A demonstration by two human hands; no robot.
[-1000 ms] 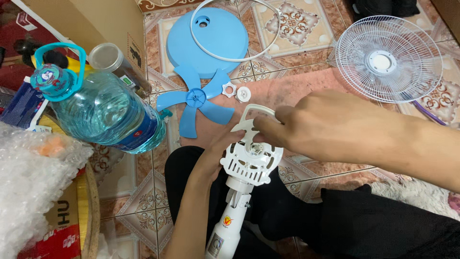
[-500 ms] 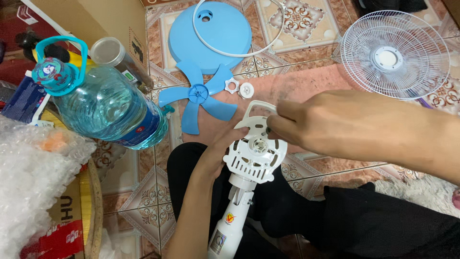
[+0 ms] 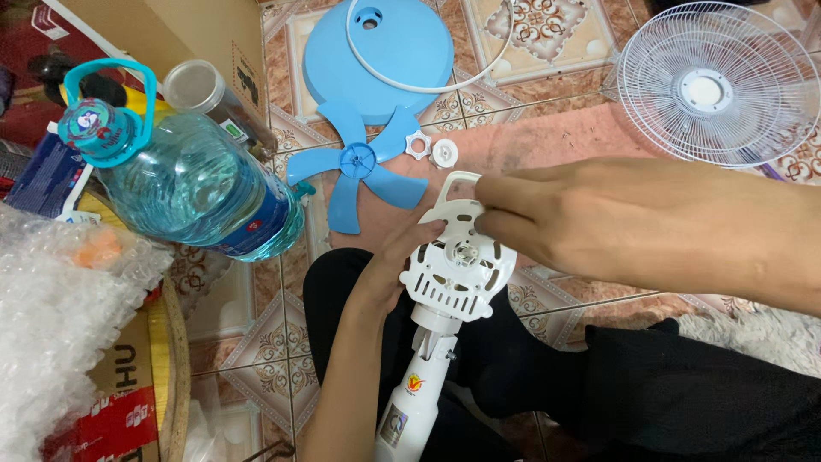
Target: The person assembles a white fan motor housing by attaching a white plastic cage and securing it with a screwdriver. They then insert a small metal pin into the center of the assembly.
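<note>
A blue fan blade (image 3: 355, 175) lies on the patterned tile floor (image 3: 265, 342), just below a round blue base (image 3: 376, 56), with two small white nuts (image 3: 432, 150) beside it. A white wire grille (image 3: 717, 81) sits at the far right. A large water bottle (image 3: 184, 175) (blue-capped, lying tilted) rests at the left near bubble wrap (image 3: 51, 325).

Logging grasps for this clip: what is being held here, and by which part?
The white fan motor head. The left hand grips its left edge from behind; the right hand has its fingertips on the top right, beside the carry handle.

White fan motor housing (image 3: 457, 265), blue blade (image 3: 355, 167)
</note>
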